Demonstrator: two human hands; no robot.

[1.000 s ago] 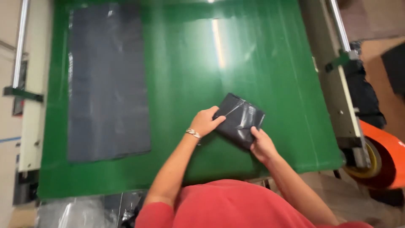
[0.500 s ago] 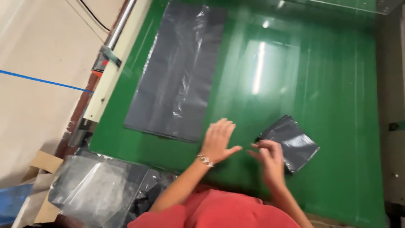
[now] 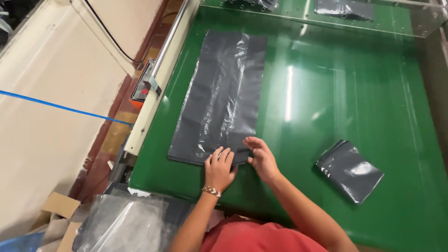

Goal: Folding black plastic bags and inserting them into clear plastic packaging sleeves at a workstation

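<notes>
Two bare hands rest at the near edge of a long flat dark grey plastic bag [image 3: 219, 98] lying on the glossy green table [image 3: 326, 93]: the left hand [image 3: 219, 167] lies flat, fingers spread on the bag's near right corner, and the right hand [image 3: 262, 158] sits just beside it at 3 o'clock, fingertips on the same edge; neither grip closes on anything. The bag's long axis runs from the hands toward 12 o'clock, tilted slightly right. A folded dark grey plastic bag packet [image 3: 350, 170] lies well apart at 3 o'clock, nearer the right hand.
</notes>
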